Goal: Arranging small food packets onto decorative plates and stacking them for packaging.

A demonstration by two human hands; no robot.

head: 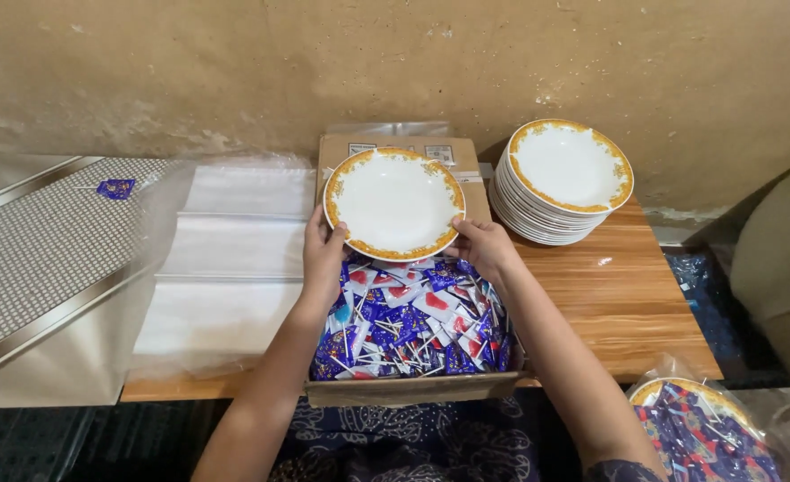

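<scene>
Both hands clamp one white plate (394, 202) with a gold rim over a cardboard box (413, 387)

Left hand (323, 253) and right hand (482, 245) pinch its opposite near edges; it looks stiff, glossy, likely slippery and breakable, best held by the rim. Wrapped lollipops (413, 326) fill the box beneath the hands; a plate stack (562, 183) stands beyond the right, clear bags (234, 259) left

Bare forearms, bare hands (323, 250); dark patterned garment (lap).

Plate (395, 201) between both hands (323, 245)
</scene>
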